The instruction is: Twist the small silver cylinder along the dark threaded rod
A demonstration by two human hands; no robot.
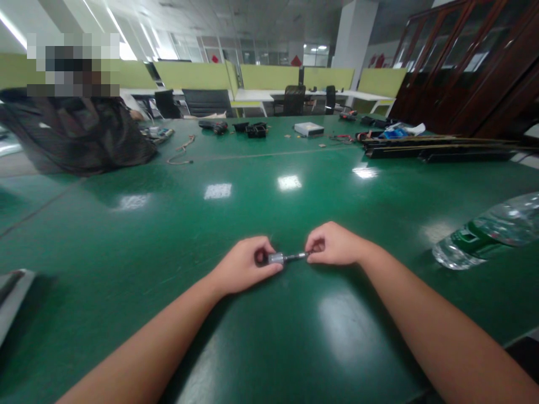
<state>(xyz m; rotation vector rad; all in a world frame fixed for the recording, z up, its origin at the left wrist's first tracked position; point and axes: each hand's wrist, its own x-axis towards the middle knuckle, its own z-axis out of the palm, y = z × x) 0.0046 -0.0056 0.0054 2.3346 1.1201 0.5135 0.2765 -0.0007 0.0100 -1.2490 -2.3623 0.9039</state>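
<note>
Low over the green table [261, 213], near the middle of the view, my left hand [248, 264] is closed round the thick end of a small screwdriver-like tool [276, 258]. Its thin metal shaft points right. At the shaft's far end, my right hand [330, 244] is closed in a pinch, thumb and fingertips at the tip. Whether a small part sits between those fingertips is too small to tell. The tool lies roughly level between both hands.
A clear water bottle [484, 233] lies at the right. Dark strips [438, 148], a white box [309, 129] and black parts [255, 130] are at the back. A large black bag [80, 132] stands back left, with a person behind it. A tray-like edge [17, 297] shows at the left.
</note>
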